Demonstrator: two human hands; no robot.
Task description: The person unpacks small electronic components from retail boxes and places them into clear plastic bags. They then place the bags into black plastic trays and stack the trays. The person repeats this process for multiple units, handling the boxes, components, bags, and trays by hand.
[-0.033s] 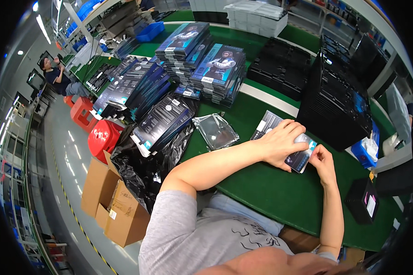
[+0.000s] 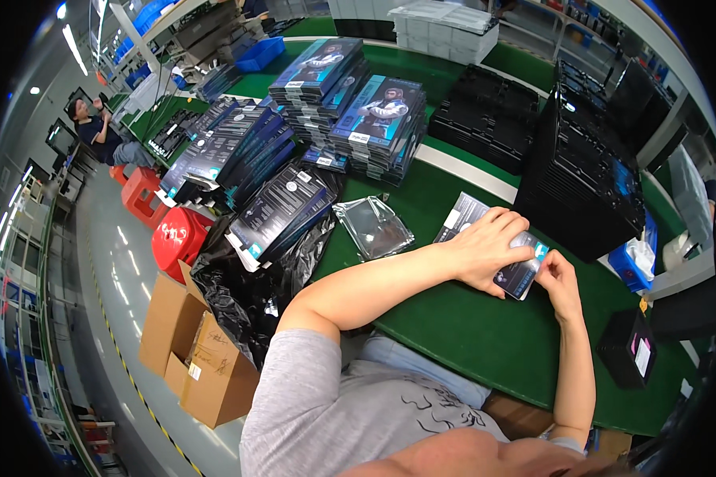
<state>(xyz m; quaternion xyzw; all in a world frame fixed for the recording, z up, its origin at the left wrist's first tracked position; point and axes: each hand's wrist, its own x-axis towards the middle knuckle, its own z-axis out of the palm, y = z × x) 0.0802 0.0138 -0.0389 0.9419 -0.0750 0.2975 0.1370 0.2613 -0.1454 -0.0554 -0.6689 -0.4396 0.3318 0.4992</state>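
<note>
On the green table lies a flat, dark printed box (image 2: 465, 210) with a teal end. Across its middle my left hand (image 2: 492, 250) is laid, fingers bent and closed over the box, hiding much of its face. At the teal end my right hand (image 2: 561, 285) is closed in a pinch on the box's edge; the pinched part is hidden behind the fingers. Left of the box is a clear, shiny plastic bag (image 2: 374, 228), lying flat and touched by neither hand.
Stacks of printed boxes (image 2: 382, 115) stand at the far left, with more on black plastic sheeting (image 2: 235, 306). Black trays (image 2: 585, 167) are piled at the right. A small black box (image 2: 627, 350) sits at the near right. Cardboard carton (image 2: 219, 370) and red stool (image 2: 179, 238) are beside the table.
</note>
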